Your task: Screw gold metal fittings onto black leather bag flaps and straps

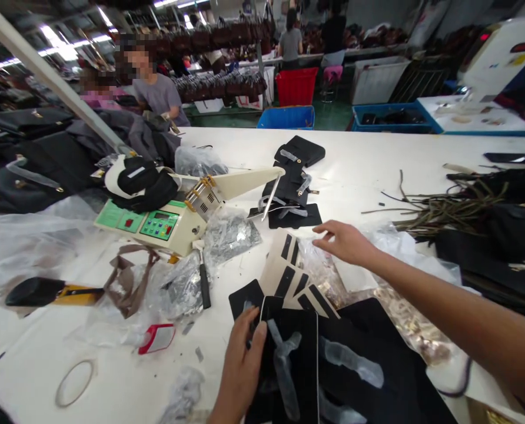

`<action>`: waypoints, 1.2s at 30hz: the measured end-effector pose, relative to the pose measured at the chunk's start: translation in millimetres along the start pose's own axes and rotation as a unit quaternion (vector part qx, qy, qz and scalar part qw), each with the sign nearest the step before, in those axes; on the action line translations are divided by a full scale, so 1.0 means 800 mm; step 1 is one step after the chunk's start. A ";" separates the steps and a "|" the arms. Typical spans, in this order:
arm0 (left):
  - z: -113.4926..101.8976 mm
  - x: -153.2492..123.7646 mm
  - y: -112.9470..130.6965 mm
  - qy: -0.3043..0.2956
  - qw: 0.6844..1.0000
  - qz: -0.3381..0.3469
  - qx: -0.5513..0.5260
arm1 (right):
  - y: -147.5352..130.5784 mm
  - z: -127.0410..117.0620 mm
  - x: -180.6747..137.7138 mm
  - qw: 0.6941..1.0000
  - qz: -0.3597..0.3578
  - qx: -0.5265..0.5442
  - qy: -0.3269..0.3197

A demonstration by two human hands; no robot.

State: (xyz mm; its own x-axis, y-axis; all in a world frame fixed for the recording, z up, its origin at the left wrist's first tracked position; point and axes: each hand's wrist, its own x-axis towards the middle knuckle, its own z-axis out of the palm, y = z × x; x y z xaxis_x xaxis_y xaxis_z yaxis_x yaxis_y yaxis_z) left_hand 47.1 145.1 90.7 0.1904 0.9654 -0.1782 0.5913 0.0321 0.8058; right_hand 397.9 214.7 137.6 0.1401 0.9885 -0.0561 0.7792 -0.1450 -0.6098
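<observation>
My left hand (pixel 241 365) lies near the bottom centre, fingers closed on the left edge of a black leather panel (pixel 289 365) that carries clear protective strips. More black panels (pixel 368 377) lie stacked to its right. My right hand (pixel 344 241) reaches out over the white table (pixel 377 171), fingers loosely spread and empty, above a clear bag of small metal parts (pixel 322 268). Beige and black striped card pieces (pixel 289 274) sit between the two hands.
A cream machine with a green control panel (pixel 159 224) stands to the left, beside a hammer (pixel 203 280) and plastic bags. Black pieces (pixel 295 182) lie further back. Cords (pixel 439 209) and dark bags pile at right. A seated person (pixel 156 91) works behind.
</observation>
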 end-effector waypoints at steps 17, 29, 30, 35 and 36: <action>0.097 0.265 0.016 -0.082 0.982 0.086 0.146 | 0.041 0.124 0.201 0.966 -0.008 -0.259 -0.022; 0.020 0.188 0.082 0.018 0.966 0.234 0.110 | 0.039 -0.123 0.014 0.956 0.062 -0.270 0.098; 0.008 0.170 0.087 0.028 0.958 0.262 0.113 | 0.037 -0.139 -0.014 0.955 0.086 -0.263 0.103; -0.026 0.053 0.111 0.078 0.900 0.401 0.154 | 0.012 -0.149 -0.157 0.961 0.133 -0.222 0.101; -0.023 0.027 0.115 0.083 0.902 0.387 0.175 | 0.006 -0.134 -0.183 0.964 0.121 -0.214 0.099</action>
State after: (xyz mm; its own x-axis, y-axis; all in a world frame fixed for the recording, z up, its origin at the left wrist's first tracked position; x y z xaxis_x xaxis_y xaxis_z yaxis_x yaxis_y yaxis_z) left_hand 91.4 173.6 171.1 0.5492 0.6906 0.4706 0.5486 -0.7227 0.4203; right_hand 446.8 65.1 228.0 0.4302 0.9025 0.0217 0.8838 -0.4161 -0.2137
